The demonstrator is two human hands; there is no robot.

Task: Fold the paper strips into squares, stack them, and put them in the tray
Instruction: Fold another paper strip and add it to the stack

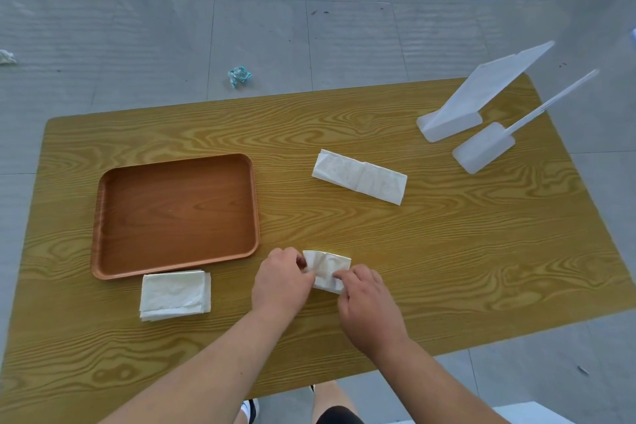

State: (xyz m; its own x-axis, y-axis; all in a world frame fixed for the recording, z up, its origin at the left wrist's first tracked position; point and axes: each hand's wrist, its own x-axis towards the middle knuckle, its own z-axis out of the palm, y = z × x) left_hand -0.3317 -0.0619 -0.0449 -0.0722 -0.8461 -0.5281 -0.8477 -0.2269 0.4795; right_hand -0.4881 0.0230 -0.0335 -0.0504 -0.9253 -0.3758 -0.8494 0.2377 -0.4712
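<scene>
A white paper strip (327, 268), folded over into a near-square shape, lies on the wooden table near its front middle. My left hand (280, 280) pinches its left edge, and my right hand (370, 306) presses its lower right corner. A stack of folded white squares (175, 295) rests on the table just below the brown tray (103, 217), whose inside holds nothing. Another unfolded white strip (359, 176) lies flat, farther back and to the right.
Two white plastic stands (449, 122) (483, 151) sit at the table's far right corner. A crumpled teal-and-white scrap (240, 76) lies on the tiled floor beyond the table. The table's front edge runs close to my forearms.
</scene>
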